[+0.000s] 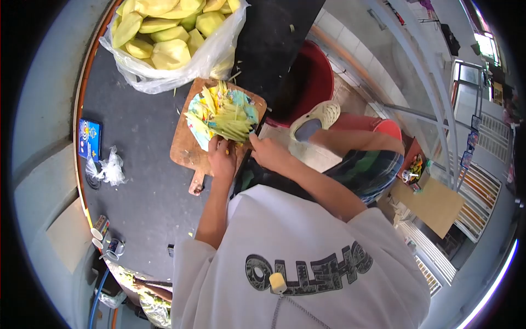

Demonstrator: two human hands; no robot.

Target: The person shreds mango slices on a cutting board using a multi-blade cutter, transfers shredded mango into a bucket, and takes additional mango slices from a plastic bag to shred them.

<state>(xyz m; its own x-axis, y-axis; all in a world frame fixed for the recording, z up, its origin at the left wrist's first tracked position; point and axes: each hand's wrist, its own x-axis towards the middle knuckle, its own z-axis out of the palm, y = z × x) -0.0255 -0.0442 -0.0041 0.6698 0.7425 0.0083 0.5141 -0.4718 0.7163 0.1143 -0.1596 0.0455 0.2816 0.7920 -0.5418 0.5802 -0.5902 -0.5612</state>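
Note:
Pale green fruit strips [233, 125] lie heaped on a bright patterned sheet or plate [199, 135], on top of a wooden cutting board [183, 143]. My left hand [222, 160] rests over the near part of the board, its fingers curled against the edge of the heap. What sits under those fingertips is hidden. Beside it, at the board's right edge, my right hand [269, 153] is closed with the thumb toward the strips. Whatever it grips is too hidden to name. Beyond the board stands a clear plastic bag [145, 84] full of peeled yellow-green fruit pieces [171, 54].
On the dark table [148, 208] are a blue box [90, 139], a crumpled plastic bag [113, 169] and mugs [114, 249]. A red bucket [327, 71] stands right of the table, near a shoe [323, 114]. Another person's arm [153, 289] shows at lower left.

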